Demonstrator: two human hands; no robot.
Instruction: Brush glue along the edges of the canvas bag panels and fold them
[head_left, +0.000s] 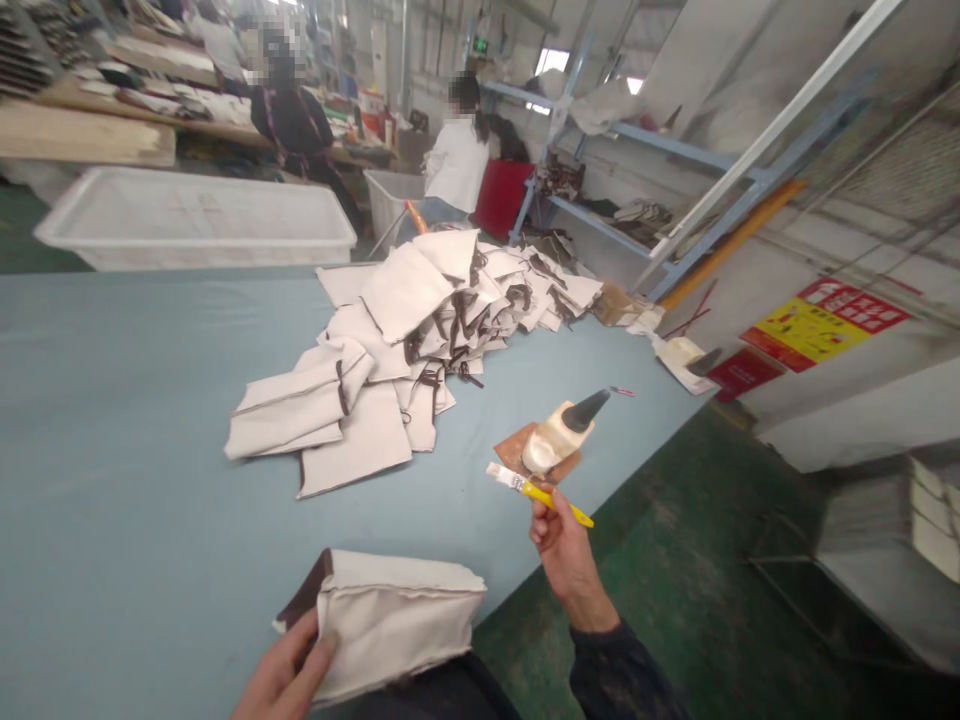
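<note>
My left hand (289, 665) pinches the open edge of a cream fabric pouch (401, 615) with a dark brown inside, at the table's near edge. In my right hand (562, 550) is a paintbrush (540, 492) with a yellow handle, its pale bristles pointing left. Just beyond the brush, a cream container (551, 440) with a dark conical spout rests tilted on a brown piece. A large heap of cream fabric pieces (405, 290) with brown ties and edges lies farther back on the table.
The blue-green table (150, 400) has its right edge running diagonally. A small red item (622, 391) and a second spouted container (682, 362) lie along that side. Behind are a white bin (195, 215), blue shelving (675, 145) and several people (457, 160).
</note>
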